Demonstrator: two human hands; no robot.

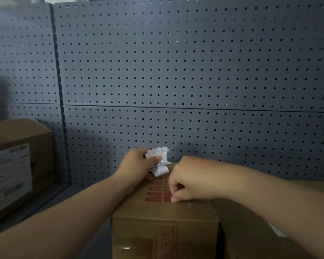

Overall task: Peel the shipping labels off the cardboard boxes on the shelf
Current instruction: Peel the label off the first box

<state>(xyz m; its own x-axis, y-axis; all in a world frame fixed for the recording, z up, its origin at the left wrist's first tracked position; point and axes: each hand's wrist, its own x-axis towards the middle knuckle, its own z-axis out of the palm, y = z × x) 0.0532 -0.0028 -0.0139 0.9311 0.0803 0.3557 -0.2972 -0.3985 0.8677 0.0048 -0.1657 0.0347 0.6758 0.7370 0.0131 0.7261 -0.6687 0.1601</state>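
Note:
A cardboard box (165, 230) with red lettering on its top stands in the lower middle. My left hand (137, 165) holds a crumpled wad of white peeled label paper (158, 161) above the box's far edge. My right hand (187, 180) rests on the box top with fingers curled, pinching a small white scrap of label (172, 199) at the red print. A second cardboard box (21, 165) at the left carries a white shipping label (9, 176) on its front face.
A grey pegboard wall (195, 71) backs the shelf. Another cardboard box (251, 230) sits against the right side of the middle box, under my right forearm. The grey shelf surface (64, 199) shows between the left box and the middle box.

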